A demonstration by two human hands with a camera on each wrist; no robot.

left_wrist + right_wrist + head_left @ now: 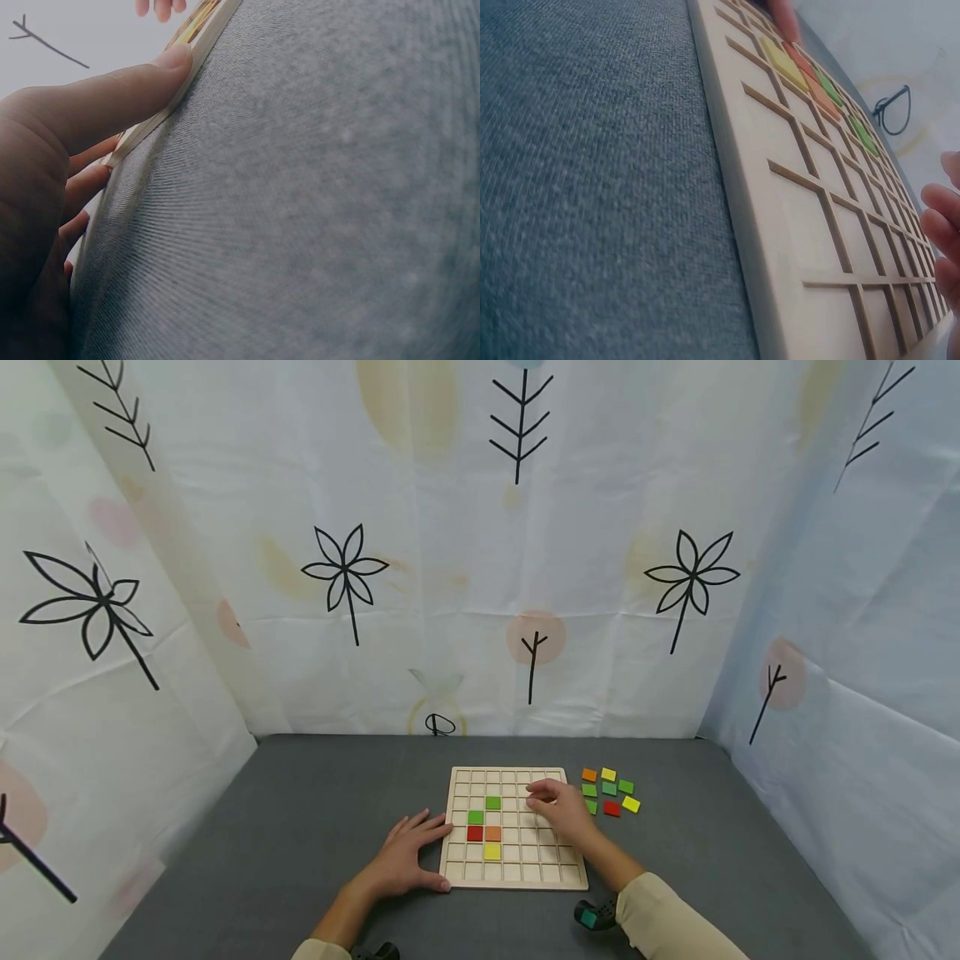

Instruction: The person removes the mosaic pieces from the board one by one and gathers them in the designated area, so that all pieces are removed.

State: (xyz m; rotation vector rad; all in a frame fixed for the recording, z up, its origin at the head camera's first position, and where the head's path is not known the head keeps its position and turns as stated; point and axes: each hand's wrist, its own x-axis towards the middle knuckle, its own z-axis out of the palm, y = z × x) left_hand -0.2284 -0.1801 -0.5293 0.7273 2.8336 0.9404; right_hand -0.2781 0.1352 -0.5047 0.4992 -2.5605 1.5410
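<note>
A pale wooden grid board [528, 879] lies on the grey table. In its left half sit square tiles: two green, a red tile [475, 833], an orange tile [492, 833] and a yellow tile [492, 852]. My left hand [405, 856] rests at the board's left edge, fingers spread and nearly straight. Its thumb touches the edge near the front corner, as the left wrist view also shows. Over the right part of the board is my right hand [562, 810], fingers loosely bent, thumb and forefinger apart. No tile shows between them.
Several loose tiles lie right of the board, among them a red tile [612, 808], an orange tile [589, 774] and a yellow tile [632, 804]; my right hand partly covers a green tile [592, 807]. Patterned white cloth [480, 677] hangs behind and beside the table [330, 793].
</note>
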